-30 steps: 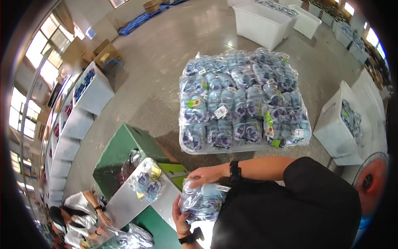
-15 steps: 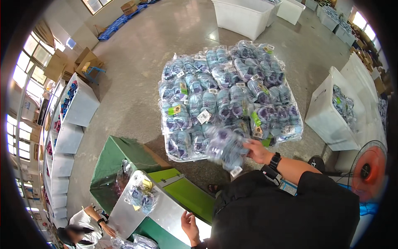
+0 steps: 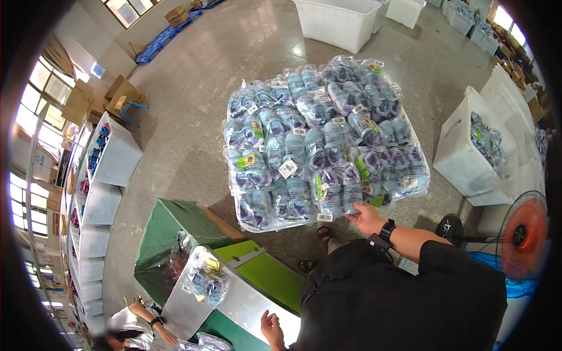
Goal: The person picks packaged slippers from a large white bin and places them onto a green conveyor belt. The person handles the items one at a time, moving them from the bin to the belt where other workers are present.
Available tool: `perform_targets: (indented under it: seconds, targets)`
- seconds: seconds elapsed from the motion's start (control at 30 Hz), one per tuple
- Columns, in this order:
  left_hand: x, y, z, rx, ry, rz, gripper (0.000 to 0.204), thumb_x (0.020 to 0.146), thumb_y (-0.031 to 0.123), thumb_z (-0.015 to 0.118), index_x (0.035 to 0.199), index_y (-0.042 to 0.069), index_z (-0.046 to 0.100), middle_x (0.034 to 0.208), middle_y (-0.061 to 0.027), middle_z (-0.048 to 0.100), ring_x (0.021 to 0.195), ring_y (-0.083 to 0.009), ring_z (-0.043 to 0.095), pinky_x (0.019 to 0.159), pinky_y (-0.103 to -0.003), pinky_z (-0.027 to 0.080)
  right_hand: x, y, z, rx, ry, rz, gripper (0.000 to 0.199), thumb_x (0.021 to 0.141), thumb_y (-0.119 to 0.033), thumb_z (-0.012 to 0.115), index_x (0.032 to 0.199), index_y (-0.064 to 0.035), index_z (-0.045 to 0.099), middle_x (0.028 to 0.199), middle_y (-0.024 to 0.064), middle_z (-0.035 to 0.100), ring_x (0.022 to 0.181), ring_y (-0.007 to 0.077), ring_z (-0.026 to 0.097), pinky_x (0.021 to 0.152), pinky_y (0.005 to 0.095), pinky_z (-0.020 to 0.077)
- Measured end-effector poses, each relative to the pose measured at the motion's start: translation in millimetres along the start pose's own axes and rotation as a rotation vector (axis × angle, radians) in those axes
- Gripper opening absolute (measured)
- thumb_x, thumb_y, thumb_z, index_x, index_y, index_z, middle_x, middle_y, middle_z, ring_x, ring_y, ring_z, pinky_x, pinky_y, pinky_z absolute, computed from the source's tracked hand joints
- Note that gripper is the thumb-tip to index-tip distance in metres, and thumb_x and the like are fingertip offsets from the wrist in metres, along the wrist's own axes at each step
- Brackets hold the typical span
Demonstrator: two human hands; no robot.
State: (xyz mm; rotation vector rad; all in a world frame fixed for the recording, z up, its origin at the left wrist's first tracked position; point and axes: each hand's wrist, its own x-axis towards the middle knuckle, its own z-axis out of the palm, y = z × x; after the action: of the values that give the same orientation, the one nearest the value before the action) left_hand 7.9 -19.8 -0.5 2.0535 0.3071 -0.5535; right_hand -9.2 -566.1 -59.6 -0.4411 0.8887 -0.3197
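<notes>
Down at the lower left, another person's hands (image 3: 153,323) work beside a green machine (image 3: 170,234) whose metal tray (image 3: 240,307) carries one clear bag of blue goods (image 3: 202,281). Your left hand (image 3: 273,329) rests at the tray's near edge with its fingers loosely spread and nothing in them. Ahead on the floor lies the big stack of clear plastic packs (image 3: 319,140), each holding blue and purple pieces with small white tags and a few green labels; the glossy packs sit in overlapping rows that form a wide, roughly square mound. Your right hand (image 3: 366,217), a dark watch at its wrist, touches the stack's near edge, fingers laid on a pack; you cannot tell whether they grip it. Further right stand a white bin (image 3: 462,158) with similar packs and a red floor fan (image 3: 523,234).
</notes>
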Motion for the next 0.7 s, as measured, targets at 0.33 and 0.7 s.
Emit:
perform_targets:
  seconds: [0.33,0.7]
  targets:
    - [-9,3,12,-0.039,-0.031,-0.041,0.041,0.099,0.013,0.066,0.136,-0.002,0.058,0.102,-0.0109,0.072,0.082,-0.0132,0.067,0.068,-0.026,0.053,57,-9,12,-0.032,0.188,-0.144,0.024,0.1,-0.013,0.064,0.117,0.0029,0.056,0.116,0.0136,0.062,0.1,0.0303,0.066,0.084,0.0474,0.0636]
    - [-6,3,8,-0.026,-0.048,-0.091,0.041,0.099,0.013,0.066,0.137,-0.002,0.059,0.103,-0.0105,0.071,0.084,-0.0142,0.068,0.069,-0.027,0.054,60,-27,14,-0.284,0.218,-0.053,0.044,0.1,-0.03,0.066,0.123,0.0052,0.052,0.115,0.0183,0.063,0.087,0.0312,0.069,0.078,0.0466,0.0621]
